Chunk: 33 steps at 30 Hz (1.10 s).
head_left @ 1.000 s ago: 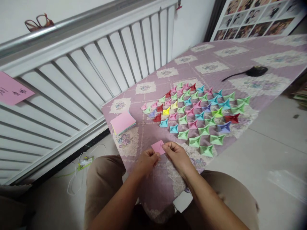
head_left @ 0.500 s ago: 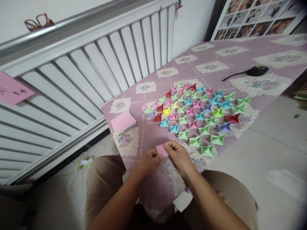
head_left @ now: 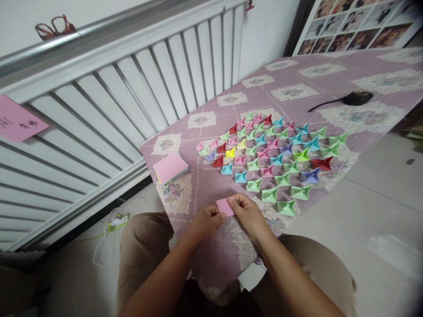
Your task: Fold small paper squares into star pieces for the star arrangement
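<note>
A small folded pink paper (head_left: pixel 225 207) is held between both hands, over the near end of the table. My left hand (head_left: pixel 209 220) pinches its left lower edge with thumb and fingers. On the upper right corner, my right hand (head_left: pixel 243 210) is closed, thumb on top. Beyond the hands stand rows of folded paper pieces (head_left: pixel 267 171) in green, pink, blue, red, yellow and purple. To the left lies a stack of square paper (head_left: pixel 170 167) with a pink sheet uppermost.
A floral purple tablecloth (head_left: pixel 211 180) covers the table. Farther right lies a black object with a thin handle or cord (head_left: pixel 357 97). A white radiator (head_left: pixel 132 101) runs along the left, with a pink note (head_left: pixel 20 119) and glasses (head_left: pixel 55 28) on it.
The view has shifted very slightly. Both hands keep their grip on the pink paper, and nothing else has visibly moved.
</note>
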Tool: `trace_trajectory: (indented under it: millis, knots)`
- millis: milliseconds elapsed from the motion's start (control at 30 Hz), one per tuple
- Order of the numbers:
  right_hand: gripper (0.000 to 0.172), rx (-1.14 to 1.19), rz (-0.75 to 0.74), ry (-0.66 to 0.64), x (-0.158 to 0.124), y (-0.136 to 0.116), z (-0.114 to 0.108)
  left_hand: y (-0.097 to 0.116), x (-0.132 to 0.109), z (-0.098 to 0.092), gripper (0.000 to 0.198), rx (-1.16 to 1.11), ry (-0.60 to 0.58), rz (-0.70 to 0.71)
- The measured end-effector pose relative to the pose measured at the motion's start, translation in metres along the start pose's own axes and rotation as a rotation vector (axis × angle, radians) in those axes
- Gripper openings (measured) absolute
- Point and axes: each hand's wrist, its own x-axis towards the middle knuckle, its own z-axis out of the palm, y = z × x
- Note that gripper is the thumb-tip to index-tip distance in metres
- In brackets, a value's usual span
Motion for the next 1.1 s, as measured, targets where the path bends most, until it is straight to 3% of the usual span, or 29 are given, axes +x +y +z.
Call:
trace_trajectory:
  millis: [167,300,467,633,900,1100]
  knots:
    - [0.031,-0.033,0.011,-0.053,-0.001,0.0,-0.001,0.0,-0.009,-0.005,0.013,0.006,-0.056,-0.031]
    - [0.032,-0.054,0.003,-0.122,0.0,0.0,-0.002,0.005,-0.013,-0.014,0.019,-0.06,-0.132,0.05]
    - [0.03,-0.141,-0.046,-0.182,-0.001,0.004,0.0,0.005,-0.005,-0.023,0.02,-0.093,0.052,0.122]
    - [0.019,-0.341,-0.182,-0.131,-0.001,0.012,-0.002,0.002,0.004,-0.025,0.013,0.066,0.089,0.158]
    - [0.02,-0.844,-0.518,0.049,0.007,0.017,-0.018,0.003,0.014,-0.03,0.013,0.419,0.139,0.217]
    - [0.023,-1.076,-0.519,0.047,-0.001,0.013,-0.013,0.003,0.015,-0.032,0.016,0.559,0.105,0.256]
